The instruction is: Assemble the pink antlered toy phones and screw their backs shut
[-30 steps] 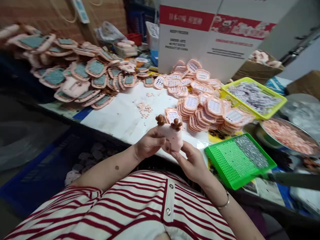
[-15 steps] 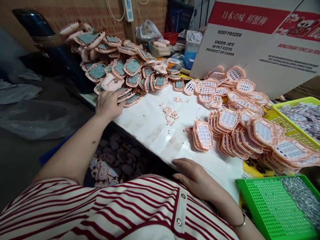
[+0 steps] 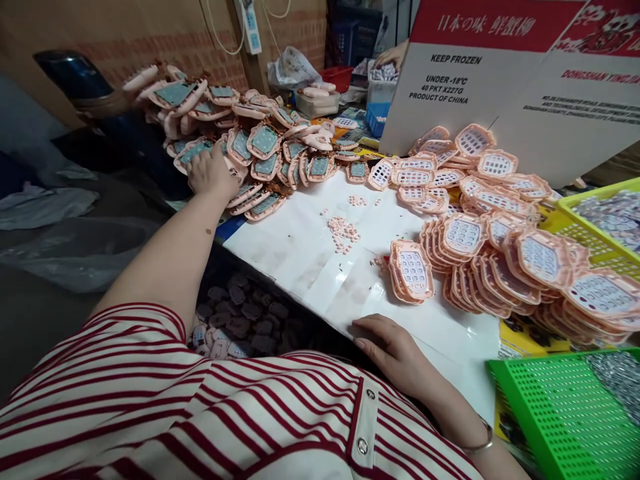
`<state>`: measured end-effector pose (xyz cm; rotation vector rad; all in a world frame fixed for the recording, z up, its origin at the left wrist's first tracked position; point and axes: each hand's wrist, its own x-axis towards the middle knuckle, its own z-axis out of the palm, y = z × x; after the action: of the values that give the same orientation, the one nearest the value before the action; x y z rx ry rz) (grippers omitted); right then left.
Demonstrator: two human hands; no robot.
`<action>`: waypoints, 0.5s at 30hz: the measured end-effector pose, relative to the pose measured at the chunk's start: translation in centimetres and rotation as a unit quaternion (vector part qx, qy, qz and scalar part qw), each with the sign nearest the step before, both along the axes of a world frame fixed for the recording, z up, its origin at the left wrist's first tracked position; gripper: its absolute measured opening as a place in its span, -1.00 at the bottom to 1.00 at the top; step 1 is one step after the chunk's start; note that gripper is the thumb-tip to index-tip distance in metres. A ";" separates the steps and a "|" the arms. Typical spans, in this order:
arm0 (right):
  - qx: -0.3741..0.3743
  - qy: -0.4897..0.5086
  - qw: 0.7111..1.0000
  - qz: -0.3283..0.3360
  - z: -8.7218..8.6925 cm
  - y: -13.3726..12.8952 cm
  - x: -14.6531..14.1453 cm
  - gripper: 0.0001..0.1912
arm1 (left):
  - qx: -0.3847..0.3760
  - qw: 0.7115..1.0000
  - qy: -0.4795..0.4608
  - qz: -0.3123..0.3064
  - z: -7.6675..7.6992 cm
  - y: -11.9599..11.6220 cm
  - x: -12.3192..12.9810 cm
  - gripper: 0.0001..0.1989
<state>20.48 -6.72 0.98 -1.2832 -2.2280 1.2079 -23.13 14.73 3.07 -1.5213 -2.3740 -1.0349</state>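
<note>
My left hand reaches into the heaped pink plastic shells with teal circuit boards at the left of the table. Its fingers bend over a pink shell lying with its back up, mostly hidden under the hand. My right hand rests at the table's front edge, fingers loosely stretched out, holding nothing. Small pink pieces lie scattered on the white tabletop between the hands. Nearest to the right hand stands a short stack of pink shells with white keypads.
More keypad shells are stacked to the right, before a large carton. A green basket holds small metal parts; a yellow basket stands behind it. A dark bottle rises at far left. Many shells lie below the table edge.
My left hand has moved up and away from the table's front edge, further onto the heap and over the back-up shell. The right hand stays at the edge. The view has shifted slightly.
</note>
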 end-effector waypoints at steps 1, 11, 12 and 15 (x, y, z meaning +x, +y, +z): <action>0.003 0.008 1.000 0.000 -0.1 -0.1 0.1 -0.69 | 0.011 1.000 -0.005 -0.005 0.3 -0.1 0.1 -0.23; 0.027 0.068 0.997 -0.003 -1.2 -0.8 1.2 -0.71 | 0.114 0.991 0.017 -0.074 1.6 -3.9 4.2 -0.57; 0.026 0.073 0.997 -0.003 -1.2 -0.8 1.2 -0.71 | 0.130 0.987 0.033 -0.089 1.4 -4.4 4.9 -0.59; 0.017 0.081 0.997 -0.008 -1.0 -0.8 1.3 -0.71 | 0.180 0.978 0.039 -0.102 0.8 -5.7 7.7 -0.65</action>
<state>21.75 -7.52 0.03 -1.1461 -2.1098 1.2161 -15.46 9.00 3.84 -1.6488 -1.8779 -1.3337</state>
